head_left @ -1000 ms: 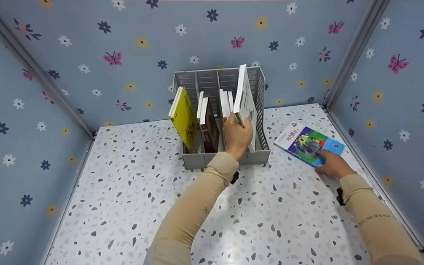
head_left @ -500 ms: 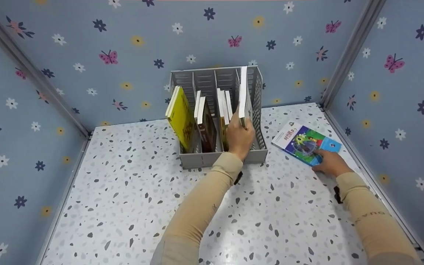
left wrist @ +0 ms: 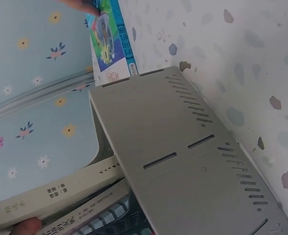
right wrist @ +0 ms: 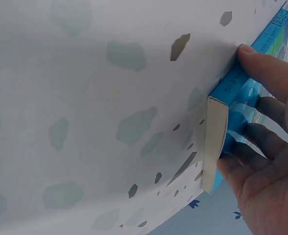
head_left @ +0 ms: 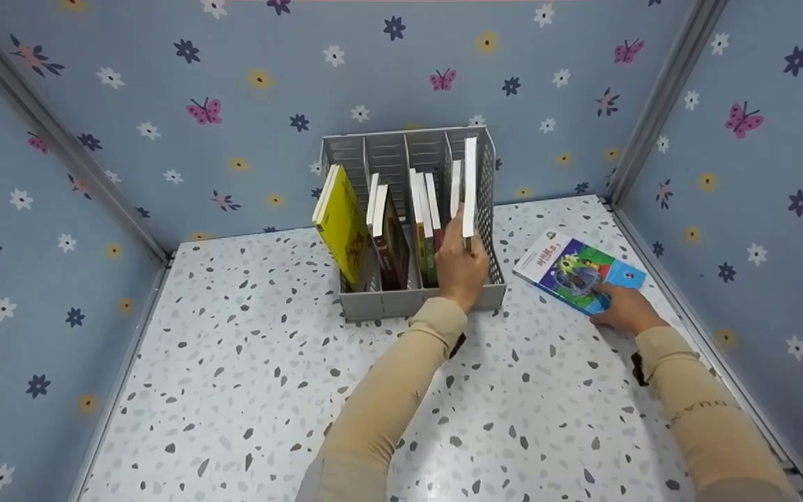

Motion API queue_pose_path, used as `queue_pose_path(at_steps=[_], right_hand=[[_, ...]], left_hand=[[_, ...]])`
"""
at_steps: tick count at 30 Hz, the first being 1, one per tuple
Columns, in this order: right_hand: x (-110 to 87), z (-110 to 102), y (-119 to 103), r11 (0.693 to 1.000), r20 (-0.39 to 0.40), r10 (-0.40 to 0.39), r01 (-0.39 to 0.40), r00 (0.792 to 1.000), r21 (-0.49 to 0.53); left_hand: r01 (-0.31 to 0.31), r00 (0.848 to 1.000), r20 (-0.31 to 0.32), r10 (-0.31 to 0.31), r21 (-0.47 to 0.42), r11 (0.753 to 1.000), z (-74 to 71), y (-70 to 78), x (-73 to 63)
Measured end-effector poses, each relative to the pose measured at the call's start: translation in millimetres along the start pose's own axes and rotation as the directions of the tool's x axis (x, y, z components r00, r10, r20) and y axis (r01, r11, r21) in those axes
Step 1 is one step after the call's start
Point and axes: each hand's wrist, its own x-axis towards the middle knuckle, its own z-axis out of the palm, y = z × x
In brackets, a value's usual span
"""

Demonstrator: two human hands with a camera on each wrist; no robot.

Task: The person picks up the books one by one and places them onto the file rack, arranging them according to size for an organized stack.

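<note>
My left hand (head_left: 463, 268) holds a thick white book (head_left: 470, 188) by its lower front, standing in the rightmost compartment of the grey file organizer (head_left: 422, 304). A thinner white book (head_left: 456, 188) stands just left of it. In the left wrist view, a fingertip (left wrist: 26, 226) lies along the thick book's printed spine (left wrist: 55, 193). To the right, my right hand (head_left: 628, 310) grips the corner of a colourful paperback (head_left: 548, 258) lying flat on the table. The right wrist view shows the thumb (right wrist: 263, 68) at its blue spine (right wrist: 232, 88) and the other fingers curled over the cover.
Other compartments hold upright books: a yellow one (head_left: 342, 230) leaning out at the left, a brown one (head_left: 393, 244) beside it, and several thin ones (head_left: 426, 230). Flower-patterned panels (head_left: 248, 84) enclose the speckled white table (head_left: 248, 390) behind and at both sides.
My left hand has moved right and down with the thick white book, which now stands straighter and lower in the rightmost compartment. The right hand stays on the paperback.
</note>
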Motion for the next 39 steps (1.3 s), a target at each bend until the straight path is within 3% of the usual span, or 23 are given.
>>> queue_pose_path(at_steps=[5,12,18,24,28,33,39], right_hand=[[0.3,0,-1,1.0,-0.005,0.009,-0.009,1.0,0.001],[-0.3,0,-3,1.0,-0.01,-0.004,0.004,1.0,-0.007],[-1.2,-2,-7,1.0,-0.014,-0.015,0.014,1.0,-0.026],[3.1,-3,-6,0.997,-0.02,-0.036,0.035,0.999,-0.068],[6.5,-2,-5,0.996,-0.018,-0.042,0.04,0.999,-0.081],[7.9,-2,-4,0.998,-0.01,-0.024,0.023,1.0,-0.062],[8.9,-2,-3,0.998,-0.008,-0.013,0.013,1.0,-0.056]], left_hand=[[0.003,0.999,0.038,-0.004,0.035,0.999,4.8,-2.7,-4.9],[0.08,0.994,0.072,-0.083,0.046,0.996,10.0,-6.3,-8.9],[0.173,0.976,0.126,-0.178,0.047,0.984,10.7,-3.4,-8.3],[0.229,0.955,0.178,-0.238,0.068,0.971,11.7,0.3,-2.5],[0.303,0.928,0.205,-0.311,0.071,0.95,12.4,3.7,1.6],[0.402,0.875,0.254,-0.412,0.093,0.911,13.1,6.7,7.2],[0.421,0.852,0.279,-0.444,0.141,0.896,16.6,5.5,10.9]])
